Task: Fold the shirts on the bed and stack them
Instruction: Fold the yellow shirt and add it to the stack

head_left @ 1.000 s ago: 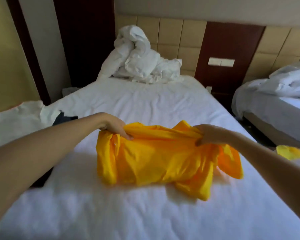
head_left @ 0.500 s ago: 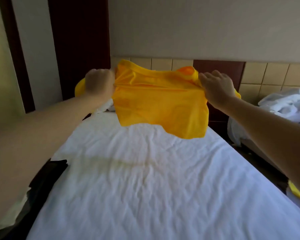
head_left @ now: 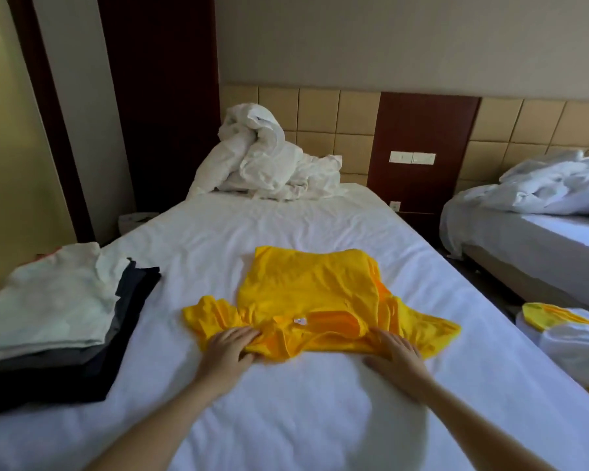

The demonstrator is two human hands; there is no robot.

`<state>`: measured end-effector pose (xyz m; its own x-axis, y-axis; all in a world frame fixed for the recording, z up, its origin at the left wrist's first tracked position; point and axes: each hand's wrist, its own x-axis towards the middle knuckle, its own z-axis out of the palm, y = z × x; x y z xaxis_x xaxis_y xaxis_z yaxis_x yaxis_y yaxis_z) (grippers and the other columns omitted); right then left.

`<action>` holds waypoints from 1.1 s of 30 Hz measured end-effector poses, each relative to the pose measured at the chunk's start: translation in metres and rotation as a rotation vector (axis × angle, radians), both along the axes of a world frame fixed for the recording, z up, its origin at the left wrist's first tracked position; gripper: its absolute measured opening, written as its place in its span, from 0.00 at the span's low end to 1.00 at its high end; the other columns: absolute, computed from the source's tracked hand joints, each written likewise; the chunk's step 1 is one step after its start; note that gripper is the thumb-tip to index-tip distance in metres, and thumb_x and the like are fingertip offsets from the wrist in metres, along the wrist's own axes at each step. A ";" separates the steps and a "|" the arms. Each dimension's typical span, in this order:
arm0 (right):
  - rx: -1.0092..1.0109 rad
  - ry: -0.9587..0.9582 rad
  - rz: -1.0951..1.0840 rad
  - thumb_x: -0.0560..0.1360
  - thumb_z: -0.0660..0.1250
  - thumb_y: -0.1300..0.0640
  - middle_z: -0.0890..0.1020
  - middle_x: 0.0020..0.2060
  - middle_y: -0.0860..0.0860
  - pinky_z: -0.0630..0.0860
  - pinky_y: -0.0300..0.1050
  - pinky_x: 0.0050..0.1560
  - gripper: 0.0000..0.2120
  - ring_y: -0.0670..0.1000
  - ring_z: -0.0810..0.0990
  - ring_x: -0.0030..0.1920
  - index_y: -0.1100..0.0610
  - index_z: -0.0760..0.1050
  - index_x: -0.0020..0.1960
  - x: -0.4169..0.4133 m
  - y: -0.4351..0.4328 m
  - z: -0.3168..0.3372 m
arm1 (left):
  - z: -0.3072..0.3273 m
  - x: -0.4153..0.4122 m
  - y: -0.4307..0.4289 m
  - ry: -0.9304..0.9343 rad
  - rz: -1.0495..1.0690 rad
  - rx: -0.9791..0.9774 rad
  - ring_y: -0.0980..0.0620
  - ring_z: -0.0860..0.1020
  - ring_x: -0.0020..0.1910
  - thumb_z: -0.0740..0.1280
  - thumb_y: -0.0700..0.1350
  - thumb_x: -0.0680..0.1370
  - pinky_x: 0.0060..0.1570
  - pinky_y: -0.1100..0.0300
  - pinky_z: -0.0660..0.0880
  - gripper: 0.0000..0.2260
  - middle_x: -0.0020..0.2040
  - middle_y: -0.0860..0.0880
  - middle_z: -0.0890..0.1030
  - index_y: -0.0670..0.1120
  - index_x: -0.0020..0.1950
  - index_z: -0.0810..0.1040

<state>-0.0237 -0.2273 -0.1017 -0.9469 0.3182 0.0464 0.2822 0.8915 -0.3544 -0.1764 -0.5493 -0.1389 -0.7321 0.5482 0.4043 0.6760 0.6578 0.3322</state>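
Shirt (head_left: 306, 294) ctr of bed (head_left: 286, 226), folded stack (head_left: 48, 317) to L, duvet heap (head_left: 262, 161) behind

Beige tiled wall (head_left: 320, 110), dark wood strip (head_left: 422, 127) w/ switch plate (head_left: 412, 157); duvet (head_left: 262, 161) at bed (head_left: 286, 226) head edge; 2nd bed (head_left: 565, 236) rt.

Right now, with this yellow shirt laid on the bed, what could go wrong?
The yellow shirt lies wrinkled, and its sleeve by your left hand is bunched; folding now would likely trap creases. The stack of folded shirts sits fanned at the left side of the bed, so another on top might slide.
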 end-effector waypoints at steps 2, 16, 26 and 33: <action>-0.079 0.221 -0.064 0.72 0.67 0.42 0.69 0.70 0.48 0.57 0.47 0.69 0.32 0.52 0.64 0.70 0.46 0.62 0.73 0.003 -0.003 -0.006 | 0.004 0.005 -0.003 0.037 -0.032 0.052 0.55 0.77 0.51 0.61 0.51 0.67 0.51 0.61 0.68 0.19 0.51 0.49 0.84 0.49 0.54 0.83; 0.444 0.355 0.114 0.68 0.52 0.42 0.82 0.41 0.45 0.72 0.57 0.45 0.24 0.55 0.81 0.43 0.46 0.81 0.54 0.063 -0.020 -0.003 | 0.010 0.061 -0.024 0.155 0.022 0.179 0.54 0.70 0.45 0.61 0.66 0.69 0.45 0.60 0.71 0.26 0.46 0.50 0.81 0.50 0.56 0.82; 0.547 0.593 0.439 0.65 0.69 0.54 0.85 0.44 0.50 0.78 0.53 0.43 0.14 0.52 0.84 0.42 0.54 0.82 0.50 0.117 0.010 0.027 | 0.039 0.090 -0.070 -0.042 -0.138 0.206 0.57 0.78 0.48 0.63 0.53 0.67 0.52 0.59 0.72 0.13 0.46 0.61 0.82 0.60 0.50 0.79; 0.558 0.544 0.393 0.73 0.54 0.42 0.85 0.42 0.43 0.78 0.53 0.41 0.19 0.47 0.84 0.40 0.46 0.83 0.47 0.127 -0.030 -0.009 | 0.026 0.119 -0.058 0.042 -0.264 0.017 0.57 0.74 0.50 0.62 0.54 0.69 0.49 0.59 0.75 0.20 0.48 0.48 0.84 0.45 0.50 0.84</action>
